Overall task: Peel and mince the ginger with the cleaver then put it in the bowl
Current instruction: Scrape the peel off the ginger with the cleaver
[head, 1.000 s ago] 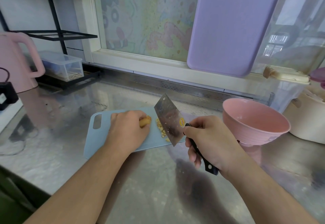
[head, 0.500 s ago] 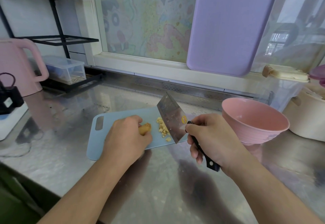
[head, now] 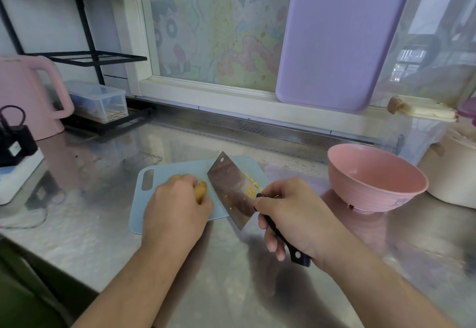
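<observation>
Slicing the ginger on the board, bowl waiting empty

The left hand [head: 177,211] pins the ginger [head: 201,190] on the blue cutting board [head: 164,173]; the right hand [head: 293,214] has its grip clenched round the handle of the cleaver [head: 231,191], blade just beside the ginger, cut bits [head: 253,181] behind it. This looks like mid-chopping: next, bring the edge down near the fingertips, keeping them tucked. The pink bowl [head: 401,196] stands on the desk [head: 103,237], to the right.

Both forearms reach in from 6 o'clock. The left hand [head: 177,209] lies knuckles-up, fingers curled around the ginger [head: 201,190]. The right hand [head: 296,214], at its 3 o'clock, wraps a closed grip around the cleaver [head: 231,191] handle, thumb forward.
</observation>
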The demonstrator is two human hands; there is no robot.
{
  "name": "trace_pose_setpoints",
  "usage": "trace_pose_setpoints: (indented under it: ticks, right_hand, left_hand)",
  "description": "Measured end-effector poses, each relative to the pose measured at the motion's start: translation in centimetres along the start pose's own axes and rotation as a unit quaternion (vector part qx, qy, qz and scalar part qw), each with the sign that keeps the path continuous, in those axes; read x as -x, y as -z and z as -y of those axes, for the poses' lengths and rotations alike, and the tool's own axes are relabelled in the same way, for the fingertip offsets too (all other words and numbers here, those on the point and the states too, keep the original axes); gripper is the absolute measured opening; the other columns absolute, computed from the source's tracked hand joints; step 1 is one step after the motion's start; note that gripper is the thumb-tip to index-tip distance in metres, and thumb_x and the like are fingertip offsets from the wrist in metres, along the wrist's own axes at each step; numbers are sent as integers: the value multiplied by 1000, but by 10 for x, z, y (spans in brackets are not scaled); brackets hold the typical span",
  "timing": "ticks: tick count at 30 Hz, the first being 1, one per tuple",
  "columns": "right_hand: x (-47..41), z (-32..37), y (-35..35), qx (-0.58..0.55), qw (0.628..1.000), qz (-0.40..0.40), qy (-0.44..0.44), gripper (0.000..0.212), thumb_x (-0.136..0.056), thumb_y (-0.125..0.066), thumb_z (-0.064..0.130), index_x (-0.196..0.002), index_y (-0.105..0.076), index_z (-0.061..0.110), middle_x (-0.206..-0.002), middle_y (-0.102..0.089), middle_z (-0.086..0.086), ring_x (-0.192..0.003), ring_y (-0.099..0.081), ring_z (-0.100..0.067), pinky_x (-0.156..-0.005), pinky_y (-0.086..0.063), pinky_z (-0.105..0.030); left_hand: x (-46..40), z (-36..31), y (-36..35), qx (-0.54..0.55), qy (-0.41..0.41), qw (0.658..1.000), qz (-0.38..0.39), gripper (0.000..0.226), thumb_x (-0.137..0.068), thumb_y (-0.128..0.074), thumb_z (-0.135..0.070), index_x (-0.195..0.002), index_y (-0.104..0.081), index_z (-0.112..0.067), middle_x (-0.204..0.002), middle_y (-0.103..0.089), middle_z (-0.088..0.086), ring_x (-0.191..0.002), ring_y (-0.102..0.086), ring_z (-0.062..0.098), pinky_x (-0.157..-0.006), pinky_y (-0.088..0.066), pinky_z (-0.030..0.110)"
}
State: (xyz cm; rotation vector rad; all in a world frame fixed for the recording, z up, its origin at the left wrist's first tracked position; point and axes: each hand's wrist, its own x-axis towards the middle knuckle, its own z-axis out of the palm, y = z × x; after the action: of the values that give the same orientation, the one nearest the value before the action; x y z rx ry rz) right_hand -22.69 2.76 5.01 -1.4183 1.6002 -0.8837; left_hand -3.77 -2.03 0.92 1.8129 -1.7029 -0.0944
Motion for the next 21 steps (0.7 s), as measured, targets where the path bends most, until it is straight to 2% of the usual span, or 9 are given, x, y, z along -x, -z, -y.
trace_pose_setpoints:
  ticks: [4,6,8,10,14,17,19,21]
  right_hand:
    - [-1,-2,3,27,999,-23,-16,26,-96,-51,14,-85,-59,-8,-62,-68,-24,-43,-58,-32,-46,-42,-32]
    - [0,-1,7,33,999,-36,-18,26,-97,-52,14,-83,-59,-6,-55,-65,-20,-40,-56,-31,-45,-42,-32]
    - [0,0,8,29,999,-35,-16,26,-96,-52,14,-86,-59,-10,-58,-66,-22,-42,-56,-33,-45,-42,-33]
    - [1,1,7,27,999,-32,-11,25,-95,-51,12,-88,-59,-10,-62,-67,-25,-44,-58,-35,-46,-43,-35]
    - [1,1,4,39,999,-29,-9,23,-95,-50,11,-89,-58,-10,-55,-64,-20,-39,-56,-31,-47,-42,-35]
    - [1,1,3,38,999,-25,-7,22,-95,-50,11,-91,-60,-9,-59,-66,-21,-41,-58,-32,-48,-44,-35]
    - [0,0,2,35,999,-23,-2,22,-95,-51,12,-91,-60,-8,-62,-67,-23,-44,-60,-34,-48,-44,-36]
    - [-1,0,-1,35,999,-19,0,22,-95,-51,13,-92,-61,-6,-64,-68,-22,-46,-62,-36,-49,-45,-37]
  left_hand:
    - [0,-4,-2,33,-10,999,11,17,-94,-63,-35,-80,-65,-25,-76,-63,-3,-67,-60,16,-56,-53,37]
    - [3,-8,-2,52,-22,998,15,11,-92,-65,-34,-87,-68,-26,-80,-63,-3,-75,-60,16,-63,-57,41]
    - [5,-11,-5,54,-40,997,23,10,-94,-67,-31,-98,-71,-22,-86,-61,-6,-88,-56,18,-71,-58,43]
    - [6,-11,-6,54,-54,996,35,12,-94,-67,-33,-103,-71,-25,-90,-57,-11,-92,-54,16,-74,-56,41]
    - [4,-2,-6,101,-32,994,17,28,-99,-61,-45,-116,-74,-27,-101,-61,-13,-88,-61,10,-75,-53,33]
    - [1,1,-5,106,-19,994,20,27,-101,-57,-34,-121,-73,-27,-104,-67,-8,-78,-64,11,-72,-53,32]
    - [0,0,-4,103,-26,994,30,32,-101,-56,-25,-129,-71,-26,-108,-70,-6,-83,-64,11,-77,-54,32]
    - [0,-1,-5,114,-32,992,42,30,-100,-57,-20,-124,-73,-27,-104,-72,-8,-89,-64,10,-79,-55,31]
